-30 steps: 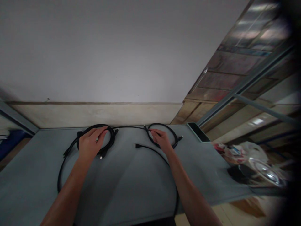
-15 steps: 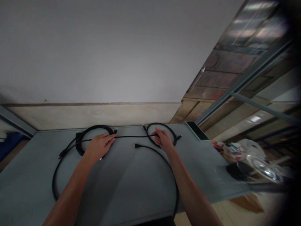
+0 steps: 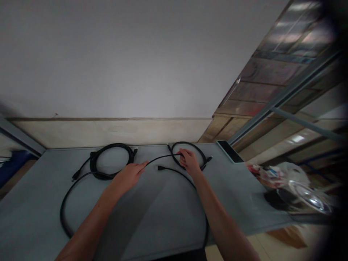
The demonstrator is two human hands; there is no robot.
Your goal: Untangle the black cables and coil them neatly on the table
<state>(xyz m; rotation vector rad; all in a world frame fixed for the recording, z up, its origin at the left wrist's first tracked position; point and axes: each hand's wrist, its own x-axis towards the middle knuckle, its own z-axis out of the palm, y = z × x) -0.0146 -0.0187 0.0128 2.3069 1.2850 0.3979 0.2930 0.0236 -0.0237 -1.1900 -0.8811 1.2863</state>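
A thin black cable [image 3: 162,157] is stretching between my two hands just above the gray table [image 3: 163,214], arching slightly as it is running from one set of fingertips to the other. My left hand [image 3: 132,174] is pinching it narrowly, fingers reaching out nearly straight, with the cable leaving at their tips. My right hand [image 3: 188,160] is closing on it with curled fingers, so the cable is entering at the thumb side; I cannot tell how much of it is hiding inside the grip.

My right hand is hovering over a small coil [image 3: 191,143], whose two plugs are poking out on either side. Just nearer to me, a loose plug [image 3: 161,168] is lying between the hands, and its cord [image 3: 187,180] is curving away beneath my right forearm.

Beyond my left wrist, a bigger coil [image 3: 115,144] is resting near the back edge, with one plug [image 3: 135,151] sticking up at its right and another [image 3: 76,176] lying out to its left. A thicker cord [image 3: 63,207] is sweeping from that coil toward my left forearm. Farther right, a phone [image 3: 230,152] is lying near the table's back corner, and a white board [image 3: 130,65] is standing behind everything.
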